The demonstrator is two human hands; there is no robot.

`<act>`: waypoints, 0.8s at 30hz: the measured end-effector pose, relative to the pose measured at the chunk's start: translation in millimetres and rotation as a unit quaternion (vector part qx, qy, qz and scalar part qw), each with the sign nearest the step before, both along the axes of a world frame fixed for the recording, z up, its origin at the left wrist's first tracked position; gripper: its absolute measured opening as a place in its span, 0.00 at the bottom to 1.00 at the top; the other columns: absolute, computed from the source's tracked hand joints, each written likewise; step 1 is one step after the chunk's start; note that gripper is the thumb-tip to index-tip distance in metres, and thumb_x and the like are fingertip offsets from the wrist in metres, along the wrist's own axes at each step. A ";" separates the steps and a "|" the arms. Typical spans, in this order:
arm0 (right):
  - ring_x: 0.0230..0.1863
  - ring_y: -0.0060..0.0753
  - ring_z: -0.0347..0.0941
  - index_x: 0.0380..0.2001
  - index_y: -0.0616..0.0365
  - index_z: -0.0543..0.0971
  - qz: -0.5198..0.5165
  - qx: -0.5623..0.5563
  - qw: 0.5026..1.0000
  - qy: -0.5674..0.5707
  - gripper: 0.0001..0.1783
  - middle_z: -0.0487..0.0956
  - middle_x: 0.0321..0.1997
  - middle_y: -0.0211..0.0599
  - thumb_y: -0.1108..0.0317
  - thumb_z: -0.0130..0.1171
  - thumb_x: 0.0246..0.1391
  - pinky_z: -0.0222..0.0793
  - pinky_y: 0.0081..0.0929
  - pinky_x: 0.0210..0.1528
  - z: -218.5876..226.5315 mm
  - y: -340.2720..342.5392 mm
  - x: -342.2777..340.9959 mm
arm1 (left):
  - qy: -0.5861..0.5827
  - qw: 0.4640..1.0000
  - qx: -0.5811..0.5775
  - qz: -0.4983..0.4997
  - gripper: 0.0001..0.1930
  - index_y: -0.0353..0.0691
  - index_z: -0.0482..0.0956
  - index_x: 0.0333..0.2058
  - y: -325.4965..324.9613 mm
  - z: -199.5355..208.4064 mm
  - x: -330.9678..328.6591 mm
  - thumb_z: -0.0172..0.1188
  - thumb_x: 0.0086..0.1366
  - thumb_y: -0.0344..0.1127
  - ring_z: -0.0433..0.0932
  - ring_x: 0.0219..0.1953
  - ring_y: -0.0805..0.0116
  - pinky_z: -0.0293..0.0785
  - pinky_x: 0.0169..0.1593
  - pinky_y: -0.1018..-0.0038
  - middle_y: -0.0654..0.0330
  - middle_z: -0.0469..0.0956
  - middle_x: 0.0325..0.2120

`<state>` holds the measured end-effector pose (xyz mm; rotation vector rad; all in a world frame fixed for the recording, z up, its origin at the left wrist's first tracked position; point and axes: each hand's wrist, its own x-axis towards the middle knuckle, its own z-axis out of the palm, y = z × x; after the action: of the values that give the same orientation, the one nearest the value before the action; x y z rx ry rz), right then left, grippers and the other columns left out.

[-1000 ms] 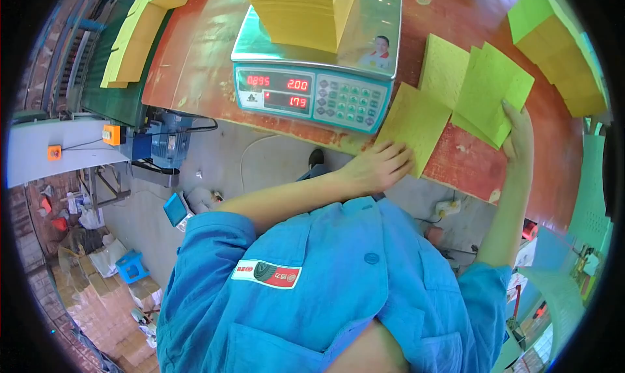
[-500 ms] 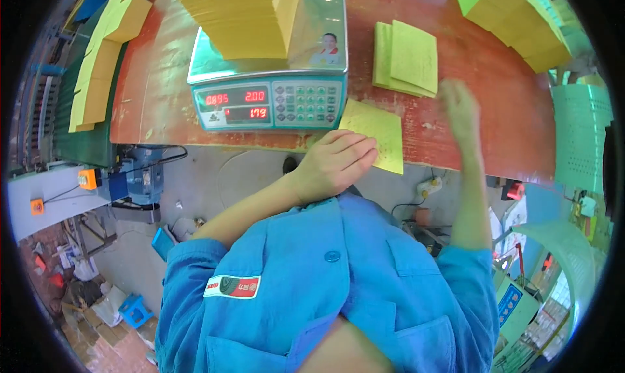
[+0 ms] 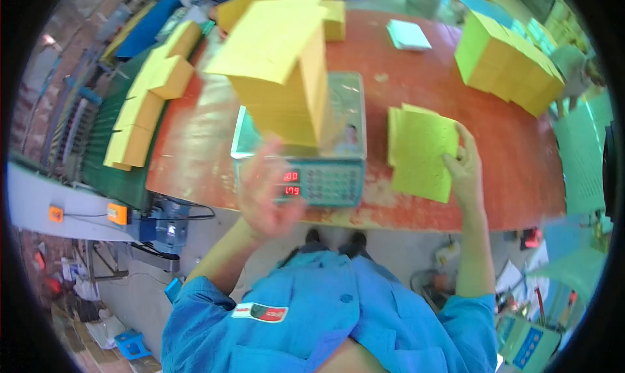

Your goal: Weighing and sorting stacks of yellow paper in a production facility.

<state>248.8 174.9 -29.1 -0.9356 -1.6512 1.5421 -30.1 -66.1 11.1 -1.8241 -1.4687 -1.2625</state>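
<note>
Yellow-green paper sheets (image 3: 422, 157) are pinched at their right edge by my right hand (image 3: 467, 168), thumb on top. They overlap a small pile of yellow sheets (image 3: 393, 138), partly covered, on the red table. My left hand (image 3: 265, 194) is raised before the left front of a digital scale (image 3: 335, 184), blurred by motion. Its fingers look spread, with nothing visible in them, and it hides part of the lit display. On the scale's pan stands a tall yellow paper stack (image 3: 277, 106).
Yellow paper blocks (image 3: 140, 125) line the green surface at left. More paper blocks (image 3: 508, 64) stand at the far right of the red table (image 3: 501, 158). A pale pad (image 3: 408, 34) lies at the back. Other people's hands and arms show along the far edge.
My view has tilted up. My left hand has left the sheet by the scale and moved left. My right hand has taken hold of sheets at the pile; the front sheet's former spot is bare.
</note>
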 end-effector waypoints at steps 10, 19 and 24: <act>0.57 0.34 0.71 0.59 0.61 0.70 0.018 0.193 0.981 0.028 0.24 0.77 0.55 0.43 0.63 0.54 0.63 0.66 0.30 0.58 24.4 21.4 -160.0 | -0.638 0.715 -0.286 0.009 0.35 0.36 0.66 0.60 92.5 131.2 -174.4 0.51 0.67 0.61 0.74 0.51 0.65 0.71 0.52 0.68 0.53 0.77 0.48; 0.40 0.23 0.76 0.48 0.66 0.75 0.006 0.065 0.978 0.200 0.17 0.80 0.38 0.37 0.64 0.55 0.62 0.71 0.24 0.46 88.1 -5.8 -236.7 | -0.396 0.835 -0.380 0.047 0.35 0.39 0.64 0.62 72.0 152.5 -151.3 0.60 0.63 0.54 0.65 0.61 0.69 0.65 0.58 0.67 0.59 0.65 0.60; 0.36 0.23 0.76 0.50 0.68 0.74 0.011 0.055 0.978 0.199 0.19 0.80 0.34 0.36 0.67 0.58 0.59 0.71 0.22 0.43 112.9 15.3 -258.5 | 0.033 0.970 -0.240 -0.030 0.27 0.37 0.75 0.52 41.4 139.2 -142.5 0.70 0.52 0.36 0.71 0.58 0.61 0.66 0.60 0.63 0.57 0.72 0.56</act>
<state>-9.7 190.2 83.7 -0.5096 -1.4430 1.5185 -172.6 -24.7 150.3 -2.2023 -1.8078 -0.9096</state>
